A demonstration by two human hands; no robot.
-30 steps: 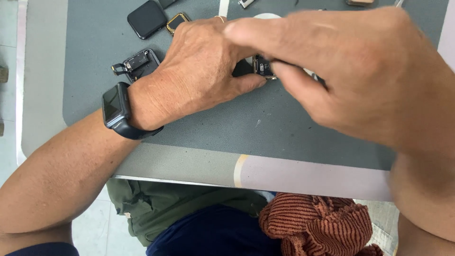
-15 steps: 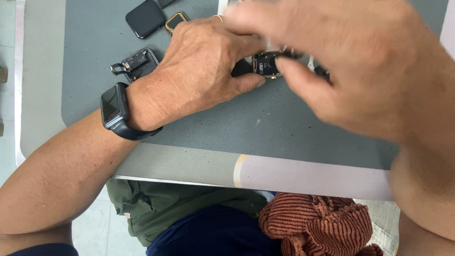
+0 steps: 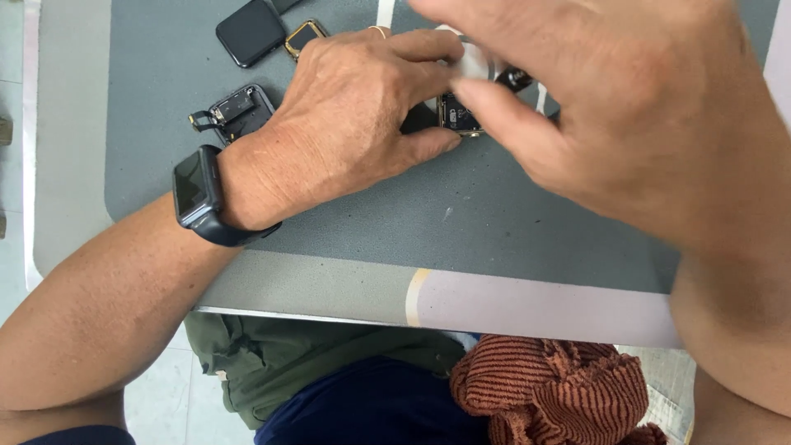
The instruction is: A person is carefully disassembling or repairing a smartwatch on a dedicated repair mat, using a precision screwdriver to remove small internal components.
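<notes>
**Two hands close over an opened watch case on a grey desk mat**

Head view: a person's left hand (image 3: 354, 124), a dark smartwatch (image 3: 196, 196) strapped to its wrist, rests knuckles-up on the grey mat (image 3: 371, 214) covering the desk (image 3: 535, 305). Its thumb and fingers are pressed against the near and far sides of a small opened watch case (image 3: 458, 115), pinning it to the mat at top centre of the frame; the case's exposed innards show between the fingertips. The right hand (image 3: 626, 107), large and blurred, hangs just above the same case, its fingers pinched around a small pale object; what that object is cannot be told. To the left of the left hand lies another opened watch body (image 3: 235, 111) with a loose ribbon cable. Farther back sit a black screen panel (image 3: 250, 33) and a gold-rimmed case (image 3: 303, 37), side by side. A rust-coloured striped cloth (image 3: 552, 387) lies in the person's lap, below the desk edge.
</notes>
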